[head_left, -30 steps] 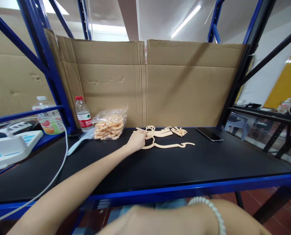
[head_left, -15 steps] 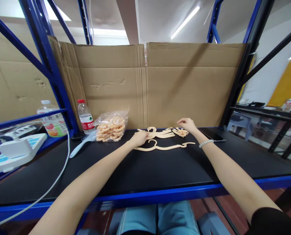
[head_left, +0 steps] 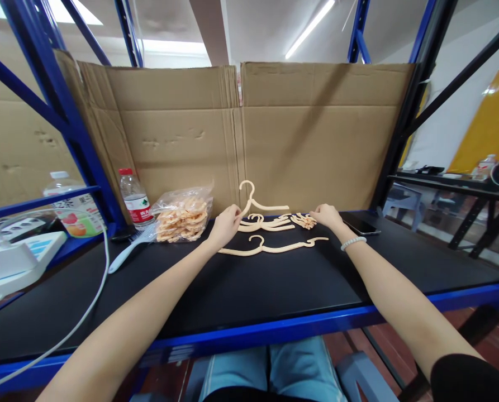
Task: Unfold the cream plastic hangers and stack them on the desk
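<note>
Cardboard panels point(head_left: 324, 145), standing across the upper middle of the frame, behind the work. Black table top point(head_left: 274, 290), spanning the lower middle. Lower hanger point(head_left: 243, 253), cream, lying flat just below centre, its right end carrying a curled tip. Flat hangers point(head_left: 276, 226), a close group at centre, above the former. Raised hanger point(head_left: 271, 208), cream, at centre, hook uppermost, tilted over the group. Left hand point(head_left: 225, 228), left of centre, pinching the raised hanger's left end; a firm hold seems advisable, as the far end is unsupported, and a little more lift should clear the hooks below. Right hand point(head_left: 328, 215), right of centre, fingers bent at the edge of the heap; whether they grip a piece cannot be told. Small pieces point(head_left: 303, 221), heaped loosely between the hands; fingertip picking, one at a time, would probably avoid scattering the others.
</note>
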Demonstrator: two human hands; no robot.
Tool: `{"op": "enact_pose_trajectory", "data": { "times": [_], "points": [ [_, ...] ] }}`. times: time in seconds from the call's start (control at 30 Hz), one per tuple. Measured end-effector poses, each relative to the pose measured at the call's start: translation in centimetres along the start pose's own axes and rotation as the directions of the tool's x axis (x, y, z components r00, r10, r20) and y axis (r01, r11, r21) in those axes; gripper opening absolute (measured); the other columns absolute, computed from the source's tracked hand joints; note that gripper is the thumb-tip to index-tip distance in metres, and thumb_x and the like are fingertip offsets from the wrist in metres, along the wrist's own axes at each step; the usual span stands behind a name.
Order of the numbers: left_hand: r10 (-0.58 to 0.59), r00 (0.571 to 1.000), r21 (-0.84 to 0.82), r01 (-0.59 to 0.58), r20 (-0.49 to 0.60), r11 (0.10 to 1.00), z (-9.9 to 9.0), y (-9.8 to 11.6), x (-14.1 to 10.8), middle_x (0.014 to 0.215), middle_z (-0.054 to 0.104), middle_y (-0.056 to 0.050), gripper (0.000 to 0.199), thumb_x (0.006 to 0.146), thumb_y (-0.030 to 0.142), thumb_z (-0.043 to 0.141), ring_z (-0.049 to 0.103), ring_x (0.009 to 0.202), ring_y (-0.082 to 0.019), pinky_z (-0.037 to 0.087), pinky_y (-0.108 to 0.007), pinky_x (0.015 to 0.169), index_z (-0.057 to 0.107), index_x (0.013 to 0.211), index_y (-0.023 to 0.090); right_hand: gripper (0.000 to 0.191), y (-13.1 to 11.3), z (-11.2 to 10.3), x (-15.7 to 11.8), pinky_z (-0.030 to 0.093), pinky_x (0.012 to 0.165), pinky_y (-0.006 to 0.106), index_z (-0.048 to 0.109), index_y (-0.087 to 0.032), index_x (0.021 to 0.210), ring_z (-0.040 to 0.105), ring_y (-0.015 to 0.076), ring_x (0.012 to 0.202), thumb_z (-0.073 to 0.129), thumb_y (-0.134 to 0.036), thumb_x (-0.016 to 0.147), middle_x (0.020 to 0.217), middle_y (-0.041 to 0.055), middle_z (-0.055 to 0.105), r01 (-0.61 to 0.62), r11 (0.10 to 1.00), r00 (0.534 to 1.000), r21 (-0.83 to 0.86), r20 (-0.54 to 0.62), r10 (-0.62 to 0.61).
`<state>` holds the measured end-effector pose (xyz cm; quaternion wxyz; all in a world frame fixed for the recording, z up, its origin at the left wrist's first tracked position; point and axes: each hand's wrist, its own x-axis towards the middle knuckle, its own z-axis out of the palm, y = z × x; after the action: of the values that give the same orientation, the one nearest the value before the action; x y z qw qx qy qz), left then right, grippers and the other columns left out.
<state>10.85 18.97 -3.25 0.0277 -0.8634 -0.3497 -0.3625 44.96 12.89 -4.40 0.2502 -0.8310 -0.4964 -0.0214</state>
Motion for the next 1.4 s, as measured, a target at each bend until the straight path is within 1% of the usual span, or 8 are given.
{"op": "enact_pose_trajectory", "data": {
  "times": [0.1, 0.2, 0.43, 0.6, 0.87, 1.0, 1.17, 1.4],
  "points": [
    [-0.005, 0.993, -0.119, -0.01, -0.122, 0.993, -1.1, 0.3, 0.3, 0.087, 0.06, -0.005, 0.006, 0.084, 0.018, 0.048, 0.059, 0.084, -0.02, 0.045, -0.031, 0.076, 0.048, 0.09, 0.019, 0.027, -0.5, 0.4, -0.5, 0.047, 0.072, 0.028, 0.071, -0.015, 0.082, 0.064, 0.0256, 0.088, 0.058, -0.038, 0.08, 0.087, 0.0141, 0.069, -0.004, 1.0, 1.0, -0.013, 0.002, 0.004],
    [-0.021, 0.987, -0.231, -0.017, -0.157, 0.973, -2.1, 1.1, -0.2, 0.089, 0.059, -0.005, 0.008, 0.083, 0.02, 0.048, 0.059, 0.085, -0.019, 0.046, -0.031, 0.078, 0.047, 0.092, 0.018, 0.026, -0.8, 0.8, -0.8, 0.048, 0.074, 0.03, 0.071, -0.015, 0.083, 0.064, 0.0267, 0.09, 0.062, -0.038, 0.077, 0.089, 0.0149, 0.068, 0.0, 1.0, 1.0, -0.023, 0.015, 0.001],
    [0.009, 1.0, -0.365, -0.005, 0.011, 0.931, -2.9, 2.7, -4.5, 0.089, 0.059, -0.006, 0.016, 0.086, 0.026, 0.046, 0.059, 0.078, -0.017, 0.049, -0.033, 0.075, 0.048, 0.1, 0.018, 0.016, -0.6, 1.6, -0.5, 0.049, 0.076, 0.029, 0.073, -0.014, 0.082, 0.065, 0.0259, 0.089, 0.063, -0.013, 0.069, 0.09, 0.0158, 0.069, -0.04, 0.997, 0.998, 0.063, -0.035, 0.043],
    [-0.003, 1.0, -0.415, 0.014, 0.027, 0.91, -2.1, 2.1, -5.8, 0.088, 0.058, -0.006, 0.018, 0.085, 0.025, 0.046, 0.06, 0.078, -0.017, 0.051, -0.033, 0.074, 0.048, 0.101, 0.018, 0.017, 0.0, 0.9, -0.3, 0.049, 0.079, 0.025, 0.074, -0.015, 0.077, 0.066, 0.0224, 0.086, 0.06, -0.009, 0.07, 0.085, 0.0113, 0.071, -0.063, 0.972, 0.987, 0.228, -0.13, 0.095],
    [-0.007, 0.999, -0.382, 0.021, 0.037, 0.924, -1.6, 1.6, -6.2, 0.091, 0.058, -0.006, 0.023, 0.085, 0.024, 0.046, 0.059, 0.082, -0.018, 0.051, -0.032, 0.074, 0.052, 0.106, 0.018, 0.023, -0.2, -1.6, -0.1, 0.05, 0.05, 0.02, 0.069, -0.008, 0.097, 0.059, 0.0123, 0.05, 0.057, -0.014, 0.078, 0.079, 0.0102, 0.068, -0.043, 0.817, 0.941, 0.575, -0.252, 0.227],
    [0.055, 0.998, -0.35, -0.038, 0.04, 0.936, -1.6, 1.5, -6.4, 0.093, 0.058, -0.007, 0.022, 0.087, 0.023, 0.043, 0.058, 0.082, -0.018, 0.05, -0.033, 0.076, 0.053, 0.106, 0.018, 0.026, -1.3, -1.9, -1.5, 0.049, 0.045, 0.017, 0.064, -0.009, 0.105, 0.053, 0.0083, 0.048, 0.053, -0.01, 0.081, 0.069, 0.0033, 0.062, 0.033, 0.706, 0.976, 0.707, -0.175, 0.13],
    [0.115, 0.992, -0.312, -0.095, 0.047, 0.945, -1.7, 1.7, -6.4, 0.093, 0.057, -0.007, 0.022, 0.086, 0.02, 0.042, 0.057, 0.086, -0.019, 0.048, -0.033, 0.078, 0.054, 0.105, 0.018, 0.008, -2.5, -1.2, -4.0, 0.049, 0.045, 0.015, 0.063, -0.011, 0.08, 0.051, 0.0082, 0.052, 0.057, -0.016, 0.083, 0.063, 0.0012, 0.055, 0.065, 0.612, 0.998, 0.788, -0.055, -0.035],
    [0.105, 0.992, -0.332, -0.074, 0.074, 0.94, -1.7, 1.8, -6.5, 0.098, 0.057, -0.008, 0.023, 0.085, 0.017, 0.042, 0.057, 0.088, -0.02, 0.048, -0.034, 0.08, 0.054, 0.105, 0.018, 0.01, -3.8, -1.1, -6.1, 0.047, 0.045, 0.016, 0.057, -0.013, 0.072, 0.057, 0.01, 0.058, 0.061, -0.015, 0.081, 0.075, 0.0077, 0.065, -0.144, 0.349, 0.956, 0.926, 0.22, -0.191]
  ]
}}
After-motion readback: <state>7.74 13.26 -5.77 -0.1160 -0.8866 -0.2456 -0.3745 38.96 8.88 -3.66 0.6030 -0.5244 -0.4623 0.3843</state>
